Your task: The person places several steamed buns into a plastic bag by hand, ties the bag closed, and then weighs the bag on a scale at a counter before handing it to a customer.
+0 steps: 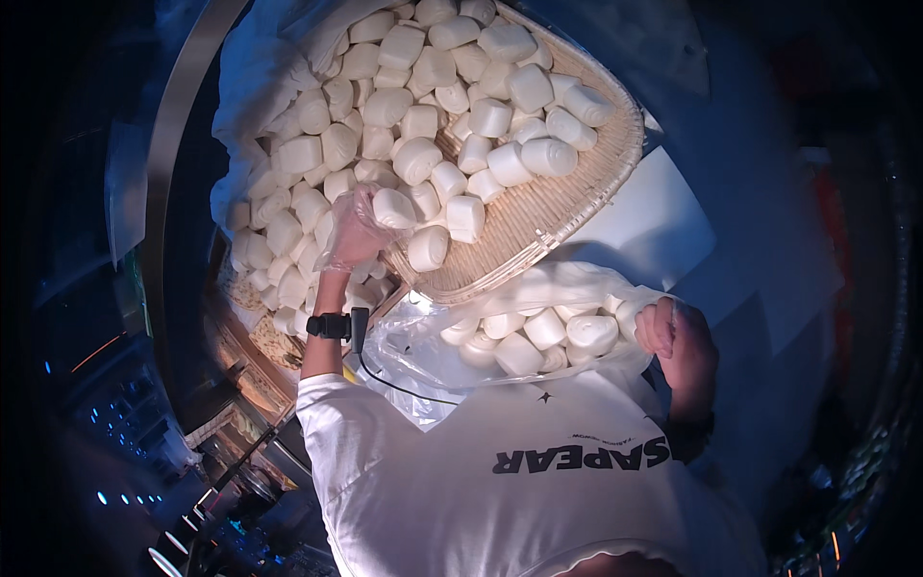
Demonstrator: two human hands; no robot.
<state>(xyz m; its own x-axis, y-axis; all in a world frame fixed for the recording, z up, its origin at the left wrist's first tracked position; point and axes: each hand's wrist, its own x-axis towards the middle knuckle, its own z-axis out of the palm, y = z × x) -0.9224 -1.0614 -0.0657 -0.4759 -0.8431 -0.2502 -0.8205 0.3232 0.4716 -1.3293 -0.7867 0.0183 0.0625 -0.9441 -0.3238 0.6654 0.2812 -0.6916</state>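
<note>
My left hand [357,229], in a clear plastic glove, is among a heap of white steamed buns [389,107]. Its fingers are closed about one steamed bun [394,209], partly hiding their grip. The heap covers much of a woven bamboo tray [505,252] and spills past its left side. Over at the right, my right hand [674,335] grips the rim of a clear plastic bag [425,360]. Several buns [544,329] lie inside this bag, which is spread open against my front, just below the tray.
White cloth [249,108] is bunched along the heap's left side. A pale board [649,216] lies beyond the tray's right rim. From the black wrist device [332,326] a thin cable [404,391] runs towards my shirt. Wooden-edged trays [252,382] are at lower left.
</note>
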